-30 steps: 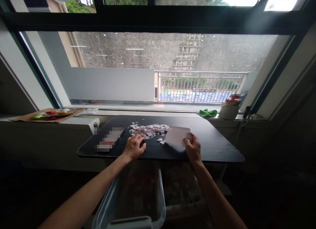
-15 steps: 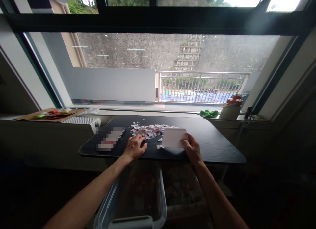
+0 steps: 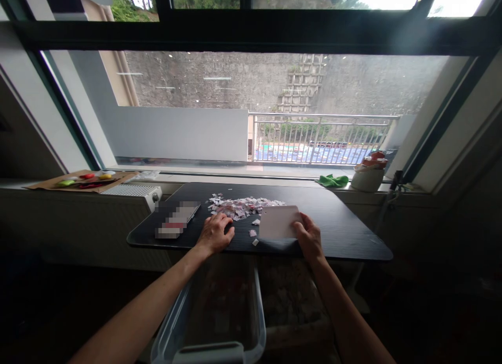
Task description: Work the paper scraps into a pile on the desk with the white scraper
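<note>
In the head view, my right hand (image 3: 309, 234) pinches the right edge of a pale, flat rectangular card (image 3: 277, 221) with a small hole in its upper left corner. The card is held tilted over the dark table (image 3: 337, 223). Behind it lies a heap of small paper scraps (image 3: 243, 207), mostly white with some pink and red. A few loose scraps (image 3: 253, 232) lie just left of the card. My left hand (image 3: 215, 233) rests on the table by the near side of the heap, fingers loosely bent, thumb apart, holding nothing visible.
A phone-like flat object (image 3: 178, 220), partly pixelated, lies at the table's left. Below the near edge stands a clear plastic bin (image 3: 261, 322). On the sill are a green cloth (image 3: 332, 181) and a white container (image 3: 367, 179). A cardboard sheet (image 3: 50, 182) lies by the radiator.
The card has moved slightly right, and a small scrap shows near the table edge below its left corner. My left hand has stayed in place.
</note>
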Demonstrator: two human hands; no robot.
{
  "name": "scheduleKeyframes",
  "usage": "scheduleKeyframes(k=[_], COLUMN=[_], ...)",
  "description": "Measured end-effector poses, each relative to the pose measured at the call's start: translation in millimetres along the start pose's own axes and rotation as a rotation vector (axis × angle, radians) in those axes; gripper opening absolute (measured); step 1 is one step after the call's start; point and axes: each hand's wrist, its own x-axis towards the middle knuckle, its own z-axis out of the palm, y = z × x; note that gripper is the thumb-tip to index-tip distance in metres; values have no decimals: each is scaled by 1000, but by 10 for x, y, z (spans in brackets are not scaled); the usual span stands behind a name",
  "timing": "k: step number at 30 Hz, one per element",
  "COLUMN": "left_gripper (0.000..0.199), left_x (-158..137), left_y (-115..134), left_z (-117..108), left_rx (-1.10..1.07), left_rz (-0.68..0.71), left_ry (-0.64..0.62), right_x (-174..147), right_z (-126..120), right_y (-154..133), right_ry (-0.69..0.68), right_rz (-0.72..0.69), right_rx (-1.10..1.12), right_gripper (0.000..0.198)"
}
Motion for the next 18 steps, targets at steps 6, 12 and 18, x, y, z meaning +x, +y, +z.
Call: scheduleKeyframes(k=[6, 12, 18], left_gripper=[24, 25, 24], left_x=[5, 3, 5], left_y=[7, -4, -15], left_z=[0, 13, 24], left_rx=[16, 22, 20], left_rz=[-19, -21, -19], left_ry=[-21, -28, -19], right_x=[-49, -58, -60], right_z=[10, 9, 12], right_y=[-94, -117, -108], right_ry=[-235, -359, -352], right_rz=[-30, -8, -6], right_rx=[-24, 0, 7], right_gripper=[37, 36, 35])
